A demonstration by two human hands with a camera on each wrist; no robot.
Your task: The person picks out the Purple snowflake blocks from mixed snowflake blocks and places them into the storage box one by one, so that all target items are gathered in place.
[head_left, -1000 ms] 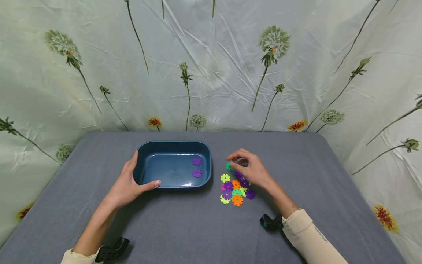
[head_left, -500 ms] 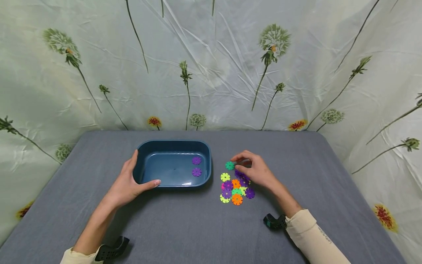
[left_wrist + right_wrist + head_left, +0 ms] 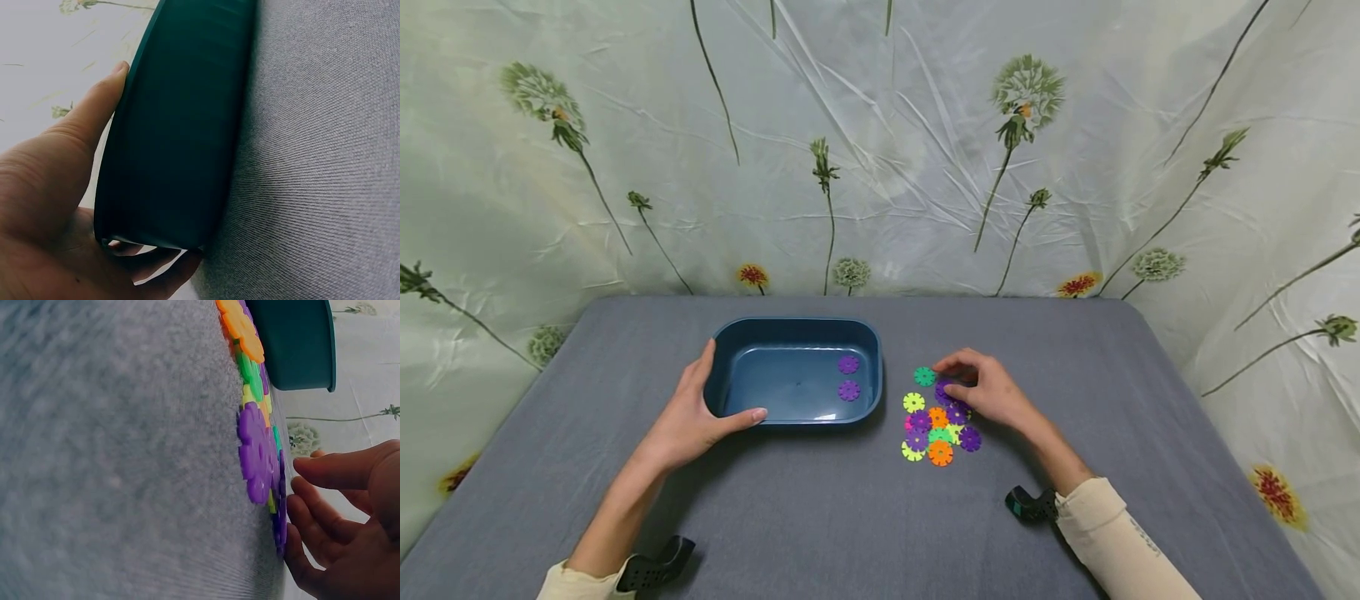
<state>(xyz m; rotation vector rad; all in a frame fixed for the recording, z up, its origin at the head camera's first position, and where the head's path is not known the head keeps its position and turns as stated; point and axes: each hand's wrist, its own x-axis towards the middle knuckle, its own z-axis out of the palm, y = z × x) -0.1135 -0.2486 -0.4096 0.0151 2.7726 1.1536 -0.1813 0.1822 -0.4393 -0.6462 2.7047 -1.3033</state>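
Observation:
My left hand [image 3: 688, 421] grips the left end of a dark blue plastic tub [image 3: 767, 379], thumb along the near rim. In the left wrist view the fingers curl around the tub's end wall [image 3: 175, 137]. Two purple notched plastic discs [image 3: 848, 377] lie inside at its right. To the right of the tub, my right hand [image 3: 988, 390] hovers at the back of a pile of colourful discs [image 3: 938, 435], thumb and fingers apart around a purple disc [image 3: 942, 393] partly covered by the thumb. A green disc [image 3: 924, 377] lies flat just left of the fingertips.
Yellow, orange, purple, green and pink discs overlap in the pile on the grey cloth-covered table [image 3: 850, 517]. Behind the table hangs a pale curtain [image 3: 910, 167] printed with dandelions. Black wrist straps [image 3: 658, 567] sit on both forearms.
My right hand has drawn back from the green disc, moving right and slightly nearer, to the purple disc beside it. The left hand and the tub stay in place.

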